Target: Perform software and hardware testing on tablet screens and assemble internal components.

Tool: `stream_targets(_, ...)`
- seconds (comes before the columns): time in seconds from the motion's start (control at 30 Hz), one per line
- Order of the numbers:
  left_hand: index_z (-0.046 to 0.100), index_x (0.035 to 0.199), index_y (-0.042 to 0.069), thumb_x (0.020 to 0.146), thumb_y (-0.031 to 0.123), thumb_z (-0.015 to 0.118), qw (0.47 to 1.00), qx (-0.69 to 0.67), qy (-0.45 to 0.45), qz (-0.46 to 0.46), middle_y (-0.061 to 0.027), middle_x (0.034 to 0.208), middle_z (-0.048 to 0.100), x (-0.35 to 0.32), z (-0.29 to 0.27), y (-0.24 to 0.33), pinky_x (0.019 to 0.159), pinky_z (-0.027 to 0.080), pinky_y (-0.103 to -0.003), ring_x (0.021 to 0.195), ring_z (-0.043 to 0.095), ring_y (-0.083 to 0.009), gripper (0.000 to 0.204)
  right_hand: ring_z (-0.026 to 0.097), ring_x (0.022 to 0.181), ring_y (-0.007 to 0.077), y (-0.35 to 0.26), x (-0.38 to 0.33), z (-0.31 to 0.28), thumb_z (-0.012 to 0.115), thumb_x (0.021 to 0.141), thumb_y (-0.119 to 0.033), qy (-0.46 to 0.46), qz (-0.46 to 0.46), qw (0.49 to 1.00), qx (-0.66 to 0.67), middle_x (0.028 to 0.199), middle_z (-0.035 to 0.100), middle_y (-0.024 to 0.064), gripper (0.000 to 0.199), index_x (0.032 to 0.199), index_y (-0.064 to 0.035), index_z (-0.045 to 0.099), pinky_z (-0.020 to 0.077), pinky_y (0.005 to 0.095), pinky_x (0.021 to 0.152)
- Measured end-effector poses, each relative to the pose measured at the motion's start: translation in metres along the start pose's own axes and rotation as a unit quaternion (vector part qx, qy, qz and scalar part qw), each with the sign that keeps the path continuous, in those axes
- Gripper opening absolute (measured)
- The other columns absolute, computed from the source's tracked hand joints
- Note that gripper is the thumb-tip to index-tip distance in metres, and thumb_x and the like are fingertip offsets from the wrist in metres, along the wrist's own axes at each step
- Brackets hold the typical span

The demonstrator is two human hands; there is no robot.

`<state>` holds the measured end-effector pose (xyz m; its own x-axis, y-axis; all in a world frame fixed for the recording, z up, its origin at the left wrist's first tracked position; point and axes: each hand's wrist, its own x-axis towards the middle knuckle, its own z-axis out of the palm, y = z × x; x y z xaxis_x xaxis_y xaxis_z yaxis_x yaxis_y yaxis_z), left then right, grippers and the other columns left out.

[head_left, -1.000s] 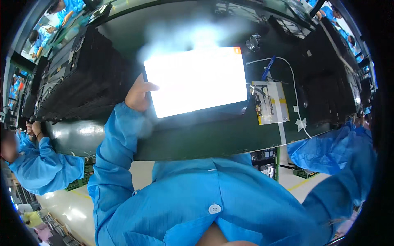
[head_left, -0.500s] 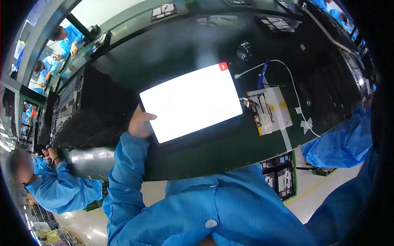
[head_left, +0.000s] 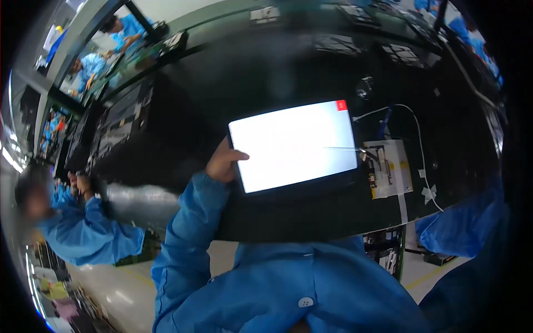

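Observation:
My left hand (head_left: 224,162) grips the left edge of a lit tablet screen (head_left: 294,147), thumb on its front. The screen glows plain white, with a small red patch in its upper right corner. A thin line crosses the white near its right edge. Just right of the screen lies an opened circuit board with a yellow-edged silver battery pack (head_left: 388,169), metal connector parts at its left side. My right hand is out of view; only a dark blue sleeve (head_left: 466,294) shows at lower right.
A white cable (head_left: 416,130) curves around the board, taped down near the table edge. A blue pen (head_left: 385,122) and a small clear plastic piece (head_left: 364,87) lie behind. Stacked dark panels (head_left: 119,122) stand at left. Co-workers in blue sit left and beyond; one (head_left: 91,227) is close by.
The whole scene has shifted rightward in the picture as the view turned. My left hand keeps its hold on the tablet screen. A thin line now shows across the white.

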<state>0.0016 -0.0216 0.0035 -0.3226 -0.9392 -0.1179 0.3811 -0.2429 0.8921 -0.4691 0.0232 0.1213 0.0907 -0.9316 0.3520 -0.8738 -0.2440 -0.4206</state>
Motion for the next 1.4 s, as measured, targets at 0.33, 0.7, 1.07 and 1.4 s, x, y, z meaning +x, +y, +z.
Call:
stream_targets(0.33,0.042,0.119,-0.001,0.055,0.001,0.062,1.000,0.015,-0.002,-0.027,-0.0151,0.109,0.053,0.001,0.004,0.006,0.094,0.037,-0.037,0.105,0.050,-0.0300,0.067,0.051,0.098,0.0305,-0.009,0.016,0.019,0.063,0.065,-0.005,-0.019,-0.014,1.000,0.019,0.100,0.056,0.0165,0.035,0.097,0.0011,0.052,0.0403,0.0385,0.085)
stream_targets(0.7,0.043,0.117,-0.001,0.057,0.001,0.060,1.000,0.005,0.004,-0.023,-0.0159,0.107,0.055,-0.001,0.009,0.010,0.094,0.036,-0.039,0.103,0.050,-0.0314,0.063,0.050,0.101,0.0308,-0.012,0.026,0.028,0.064,0.065,-0.007,-0.034,-0.021,0.999,0.026,0.103,0.055,0.0164,0.039,0.101,0.0012,0.050,0.0392,0.0387,0.087)
stream_targets(1.07,0.041,0.119,0.000,0.054,0.004,0.062,0.999,0.011,0.004,-0.031,-0.0168,0.110,0.053,0.000,0.011,0.011,0.095,0.035,-0.040,0.106,0.048,-0.0331,0.068,0.048,0.103,0.0312,-0.014,0.032,0.037,0.065,0.065,-0.008,-0.039,-0.027,0.998,0.032,0.105,0.054,0.0164,0.044,0.105,0.0013,0.049,0.0381,0.0389,0.089)
stream_targets(1.4,0.040,0.122,0.001,0.053,0.006,0.062,0.998,0.039,0.021,-0.043,-0.0154,0.111,0.052,0.000,0.008,0.009,0.096,0.033,-0.040,0.105,0.046,-0.0336,0.072,0.047,0.106,0.0315,-0.016,0.036,0.042,0.066,0.064,-0.010,-0.043,-0.031,0.998,0.037,0.108,0.053,0.0163,0.049,0.108,0.0015,0.048,0.0371,0.0391,0.090)
